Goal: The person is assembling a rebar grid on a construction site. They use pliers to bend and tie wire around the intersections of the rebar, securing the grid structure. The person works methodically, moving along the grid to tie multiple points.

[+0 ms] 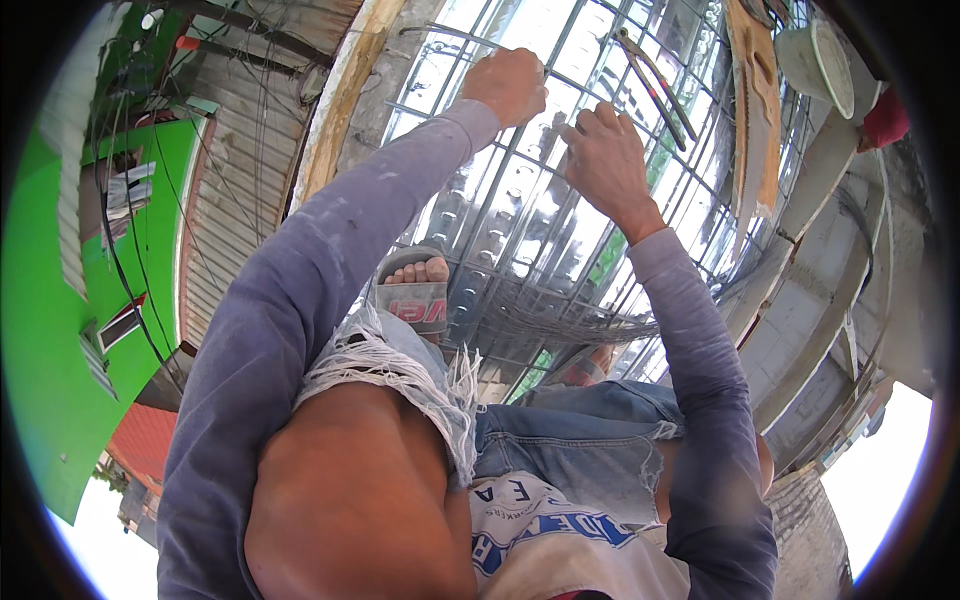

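Observation:
My left hand (pixel 507 86) is closed in a fist over the steel bar grid (pixel 511 150), beside a bent bar end (pixel 450 34). What its fingers hold, if anything, is hidden. My right hand (pixel 608 165) hovers over the same grid a little nearer and to the right, its fingers curled and pinched together. Anything between them is too small to make out. Beyond the right hand, pincers (pixel 656 88) with dark handles lie on the bars. Under the grid spreads a shiny silver sheet (pixel 520 205).
A bundle of thin wire (pixel 560 318) lies on the grid before my knees. At the right are a handsaw (pixel 742 150), a wooden board (pixel 765 120) and a pale bucket (pixel 815 65). A timber edge (pixel 345 100) borders the left, by a corrugated roof (pixel 235 190) and hanging cables. My sandalled foot (pixel 415 285) rests on the grid.

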Tool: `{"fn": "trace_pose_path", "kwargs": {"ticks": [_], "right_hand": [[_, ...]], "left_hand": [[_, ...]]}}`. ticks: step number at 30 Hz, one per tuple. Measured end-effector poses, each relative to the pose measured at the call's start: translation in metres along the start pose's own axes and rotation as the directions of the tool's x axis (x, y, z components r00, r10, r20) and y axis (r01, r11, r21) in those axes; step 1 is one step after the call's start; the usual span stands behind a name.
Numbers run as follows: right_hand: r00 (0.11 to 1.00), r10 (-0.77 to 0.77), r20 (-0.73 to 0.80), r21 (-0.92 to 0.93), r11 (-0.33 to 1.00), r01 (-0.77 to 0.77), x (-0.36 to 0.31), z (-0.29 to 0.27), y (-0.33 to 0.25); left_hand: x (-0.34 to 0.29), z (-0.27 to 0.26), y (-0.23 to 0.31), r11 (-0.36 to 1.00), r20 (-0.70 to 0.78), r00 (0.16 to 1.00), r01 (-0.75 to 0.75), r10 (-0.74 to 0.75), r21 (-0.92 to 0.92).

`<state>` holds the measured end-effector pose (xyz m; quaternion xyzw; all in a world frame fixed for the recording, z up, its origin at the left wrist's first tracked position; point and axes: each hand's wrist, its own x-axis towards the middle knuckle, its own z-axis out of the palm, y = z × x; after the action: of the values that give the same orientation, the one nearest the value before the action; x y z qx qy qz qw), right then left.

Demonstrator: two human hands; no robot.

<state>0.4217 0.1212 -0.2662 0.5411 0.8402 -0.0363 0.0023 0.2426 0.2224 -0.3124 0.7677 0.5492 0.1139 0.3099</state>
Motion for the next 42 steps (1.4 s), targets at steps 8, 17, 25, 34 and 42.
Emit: {"fn": "trace_pose_path", "kwargs": {"ticks": [8, 17, 25, 34, 42], "right_hand": [[0.999, -0.02, -0.035, 0.312, 0.95, 0.03, 0.026, 0.034, -0.01], [0.994, 0.073, 0.083, 0.37, 0.924, -0.098, 0.006, 0.02, -0.007], [0.99, -0.042, 0.134, 0.125, 0.992, 0.025, -0.003, 0.002, 0.003], [0.994, -0.05, -0.099, 0.286, 0.955, 0.076, -0.01, 0.027, 0.013], [0.995, 0.047, -0.088, 0.617, 0.787, 0.017, 0.024, 0.042, -0.011]], "left_hand": [[0.003, 0.003, -0.002, 0.999, -0.051, 0.998, -0.032, 0.033, 0.02], [0.007, -0.001, -0.005, 1.0, -0.004, 1.0, 0.001, -0.001, -0.004], [0.006, 0.001, -0.006, 1.0, -0.043, 0.999, -0.026, 0.026, -0.004], [0.006, 0.006, -0.011, 1.0, -0.051, 0.999, -0.011, 0.01, -0.014], [0.0, -0.005, -0.011, 0.992, 0.01, 0.995, -0.097, 0.098, -0.081]]}}
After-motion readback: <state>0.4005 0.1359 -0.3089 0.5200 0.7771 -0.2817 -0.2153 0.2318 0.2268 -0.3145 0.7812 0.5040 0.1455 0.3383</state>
